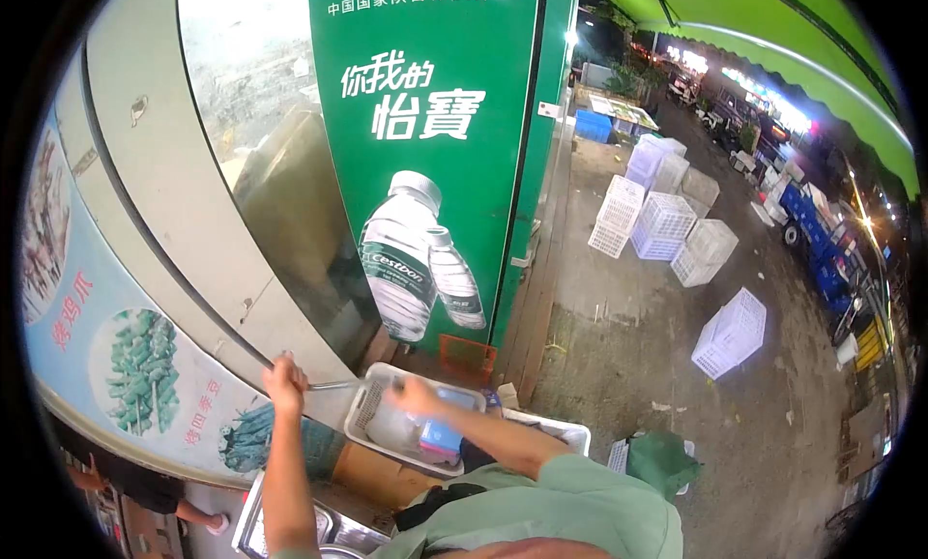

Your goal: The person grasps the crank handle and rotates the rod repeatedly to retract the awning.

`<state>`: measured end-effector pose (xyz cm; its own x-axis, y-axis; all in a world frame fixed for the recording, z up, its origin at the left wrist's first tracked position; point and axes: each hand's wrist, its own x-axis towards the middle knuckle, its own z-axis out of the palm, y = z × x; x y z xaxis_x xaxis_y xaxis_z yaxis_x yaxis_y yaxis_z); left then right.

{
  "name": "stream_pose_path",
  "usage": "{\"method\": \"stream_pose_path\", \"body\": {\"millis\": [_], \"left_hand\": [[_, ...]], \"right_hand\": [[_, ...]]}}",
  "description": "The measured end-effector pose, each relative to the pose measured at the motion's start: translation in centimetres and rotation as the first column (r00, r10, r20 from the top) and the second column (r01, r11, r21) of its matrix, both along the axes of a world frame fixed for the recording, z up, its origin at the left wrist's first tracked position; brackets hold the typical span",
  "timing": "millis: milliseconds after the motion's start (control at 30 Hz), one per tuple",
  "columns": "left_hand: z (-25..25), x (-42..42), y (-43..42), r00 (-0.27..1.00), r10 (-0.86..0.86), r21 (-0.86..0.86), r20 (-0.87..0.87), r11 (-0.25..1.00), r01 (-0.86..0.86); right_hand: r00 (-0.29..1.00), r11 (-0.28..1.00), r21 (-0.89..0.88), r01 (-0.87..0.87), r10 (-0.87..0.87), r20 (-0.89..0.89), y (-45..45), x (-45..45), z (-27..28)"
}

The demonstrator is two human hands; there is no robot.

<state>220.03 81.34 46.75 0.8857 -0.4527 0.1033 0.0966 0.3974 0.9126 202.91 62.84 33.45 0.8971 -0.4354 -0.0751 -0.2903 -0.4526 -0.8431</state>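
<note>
My left hand (285, 385) is closed around the lower end of a long, dark crank pole (193, 290), which runs up along the stall's side. From that hand a thin metal crank arm (333, 386) sticks out sideways toward my right hand (414, 397). My right hand is curled at the far end of this arm, somewhat blurred, so its grip is partly hidden. Below it sits a white plastic basket (360, 426) holding a clear plastic bag (391, 426) and a blue packet (440, 437).
A green door panel (435, 162) with printed bottles stands ahead. Stacked white crates (665, 225) and a single crate (732, 333) are on the ground at right. A green awning (773, 37) hangs overhead. Metal trays (338, 532) lie below; another person's leg (198, 516) shows lower left.
</note>
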Motion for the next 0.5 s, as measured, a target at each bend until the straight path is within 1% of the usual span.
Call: {"method": "stream_pose_path", "body": {"millis": [33,67,100,133,167,200,233,267,300,333,367,400,433,467,500], "left_hand": [[-0.4,1.3,-1.0,0.997,0.083,0.06,-0.01,0.995,-0.082],[-1.3,2.5,-2.6,0.985,0.169,0.119,-0.015,0.979,-0.166],[-2.4,1.7,-4.5,0.993,0.104,0.237,0.055,0.965,-0.114],[0.3,-3.8,-6.6,0.9,-0.047,0.553,0.434,0.802,-0.225],[-1.7,-7.6,-9.3,0.972,-0.075,0.34,0.221,0.94,-0.005],[-2.3,-11.1,-8.7,0.911,-0.279,0.37,0.302,0.916,0.158],[-3.0,-14.6,-8.1,0.804,-0.464,0.398,0.373,0.862,0.313],[-0.2,-16.7,-6.3,0.671,-0.687,0.373,0.28,0.722,0.583],[0.9,-15.9,-4.8,0.745,-0.631,0.35,0.218,0.763,0.544],[1.4,-14.5,-2.5,0.808,-0.573,0.34,0.137,0.793,0.505],[0.8,-12.5,-0.8,0.857,-0.514,0.187,0.046,0.847,0.498],[0.2,-9.7,0.1,0.887,-0.461,0.031,-0.031,0.886,0.462],[0.5,-7.2,0.8,0.928,-0.371,-0.019,-0.026,0.929,0.37],[0.0,-4.6,1.4,0.97,-0.235,-0.084,-0.071,0.97,0.229],[-0.8,-0.8,2.3,0.975,-0.214,-0.104,-0.059,0.973,0.207]], "right_hand": [[0.983,0.987,0.13,-0.092,0.069,0.172,4.2,-2.3,0.7],[0.971,0.974,0.066,-0.218,0.209,0.117,7.9,-3.5,0.6],[0.97,0.971,0.089,-0.221,0.21,0.121,9.5,-4.0,1.3],[0.888,0.895,-0.007,-0.446,0.444,0.121,10.9,-4.2,2.0],[0.751,0.758,-0.115,-0.642,0.652,0.106,11.7,-3.7,2.7],[0.71,0.721,0.071,-0.689,0.651,0.267,9.9,-2.3,1.5],[0.663,0.626,0.244,-0.741,0.622,0.417,8.2,-0.8,-0.2],[0.773,0.787,-0.041,-0.616,0.613,0.165,3.9,2.6,-2.1],[0.907,0.907,-0.11,-0.406,0.415,0.075,1.1,3.8,-0.5],[0.982,0.969,-0.161,-0.186,0.187,-0.01,-1.7,5.0,1.2],[0.996,0.982,-0.184,-0.037,0.051,0.072,-3.6,4.5,2.9],[0.986,0.942,-0.337,0.007,0.051,0.161,-4.5,4.8,2.6],[0.962,0.974,-0.163,0.157,-0.114,0.247,-4.2,5.3,0.7],[0.97,0.991,-0.066,0.113,-0.096,0.221,-3.0,4.9,-1.2],[0.992,0.998,0.063,0.006,-0.014,0.128,-1.3,3.6,-0.5]]}}
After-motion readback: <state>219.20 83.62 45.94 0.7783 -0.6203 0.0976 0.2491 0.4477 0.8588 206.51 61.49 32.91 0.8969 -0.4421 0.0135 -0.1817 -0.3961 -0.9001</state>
